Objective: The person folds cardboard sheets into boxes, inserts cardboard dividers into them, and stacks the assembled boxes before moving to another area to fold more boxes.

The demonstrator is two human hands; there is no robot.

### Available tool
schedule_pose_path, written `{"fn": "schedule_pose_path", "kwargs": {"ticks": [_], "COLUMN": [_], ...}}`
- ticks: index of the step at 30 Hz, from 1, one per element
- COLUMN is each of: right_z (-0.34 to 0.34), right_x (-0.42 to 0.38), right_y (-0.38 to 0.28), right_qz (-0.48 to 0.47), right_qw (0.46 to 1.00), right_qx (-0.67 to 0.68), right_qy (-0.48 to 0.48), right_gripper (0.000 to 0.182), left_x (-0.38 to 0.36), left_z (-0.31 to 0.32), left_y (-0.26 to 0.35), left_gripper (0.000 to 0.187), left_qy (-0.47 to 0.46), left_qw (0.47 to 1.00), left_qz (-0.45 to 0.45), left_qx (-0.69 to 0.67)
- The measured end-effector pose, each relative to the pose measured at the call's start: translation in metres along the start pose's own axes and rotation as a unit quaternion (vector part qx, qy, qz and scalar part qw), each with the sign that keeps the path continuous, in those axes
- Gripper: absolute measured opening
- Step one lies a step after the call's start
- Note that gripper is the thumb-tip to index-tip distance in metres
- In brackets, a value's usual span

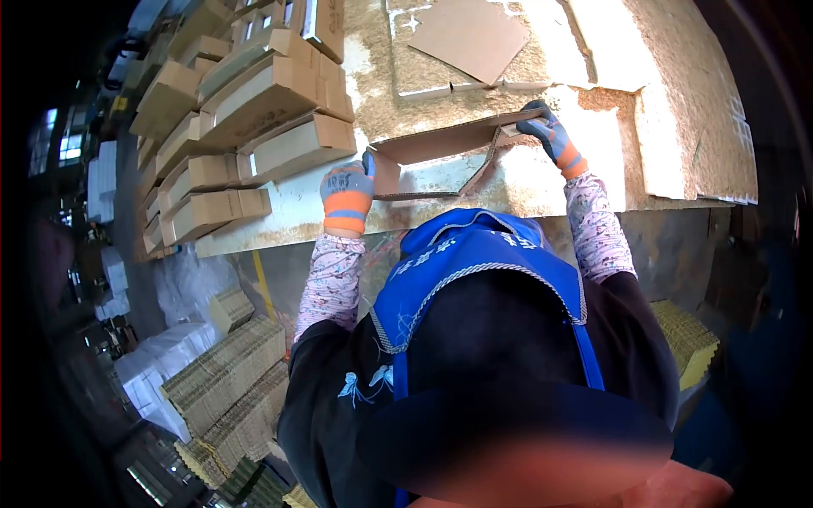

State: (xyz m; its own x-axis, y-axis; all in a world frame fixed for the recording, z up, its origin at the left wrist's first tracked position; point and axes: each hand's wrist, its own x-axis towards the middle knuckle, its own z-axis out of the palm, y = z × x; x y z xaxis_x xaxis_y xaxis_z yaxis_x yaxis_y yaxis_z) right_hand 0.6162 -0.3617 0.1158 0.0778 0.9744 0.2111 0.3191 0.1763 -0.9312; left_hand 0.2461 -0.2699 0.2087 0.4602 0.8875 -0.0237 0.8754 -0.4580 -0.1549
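Note:
An open cardboard frame stands on edge on the worktable, its middle showing the table surface. My left hand, in a grey and orange glove, is closed on its left end, with the fingers at the corner. At the right end my right hand, gloved alike, grips the cardboard near a folded flap. The frame's right side slants inward. Behind it, a flat cardboard sheet lies on the table.
Several folded cardboard boxes crowd the left of the worktable. Large rough-surfaced slabs lie at the right. Stacks of corrugated pieces and white bundles stand below at the left; another stack is at lower right.

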Motion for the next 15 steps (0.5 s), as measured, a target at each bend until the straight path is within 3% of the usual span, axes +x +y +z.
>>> {"fn": "schedule_pose_path", "kwargs": {"ticks": [3,4,6,7,9,10,12,13,15], "right_z": [0.005,0.011,0.016,0.017,0.018,0.021,0.019,0.018,0.017], "right_x": [-0.001,0.008,0.005,0.005,0.003,0.003,0.000,-0.003,-0.005], "right_y": [0.033,-0.001,0.007,0.010,0.009,0.007,0.010,0.012,0.015], "right_qz": [0.010,0.231,0.226,0.220,0.235,0.259,0.285,0.286,0.278], "right_qw": [0.991,0.952,0.952,0.952,0.955,0.934,0.894,0.892,0.904], "right_qx": [-0.098,0.098,0.077,0.054,0.015,0.109,0.237,0.236,0.212], "right_qy": [0.087,0.176,0.192,0.206,0.180,0.221,0.253,0.258,0.247], "right_gripper": [0.014,0.014,0.014,0.015,0.022,0.025,0.028,0.028,0.027], "left_x": [0.004,0.004,0.002,0.003,-0.004,-0.002,0.005,0.012,0.015], "left_z": [0.004,0.006,0.006,0.000,-0.007,-0.012,-0.020,-0.009,-0.007], "left_y": [0.009,0.013,0.027,0.036,0.041,0.045,0.056,0.061,0.084], "left_gripper": [0.054,0.054,0.052,0.042,0.033,0.033,0.028,0.020,0.012], "left_qy": [-0.053,-0.053,-0.118,-0.211,-0.087,-0.087,0.183,0.114,0.025], "left_qw": [0.998,0.998,0.993,0.978,0.996,0.996,0.970,0.959,0.938], "left_qz": [0.005,0.007,0.011,0.001,0.007,0.012,0.151,0.253,0.345], "left_qx": [0.027,0.029,-0.026,0.002,-0.032,-0.032,-0.046,-0.061,-0.023]}}
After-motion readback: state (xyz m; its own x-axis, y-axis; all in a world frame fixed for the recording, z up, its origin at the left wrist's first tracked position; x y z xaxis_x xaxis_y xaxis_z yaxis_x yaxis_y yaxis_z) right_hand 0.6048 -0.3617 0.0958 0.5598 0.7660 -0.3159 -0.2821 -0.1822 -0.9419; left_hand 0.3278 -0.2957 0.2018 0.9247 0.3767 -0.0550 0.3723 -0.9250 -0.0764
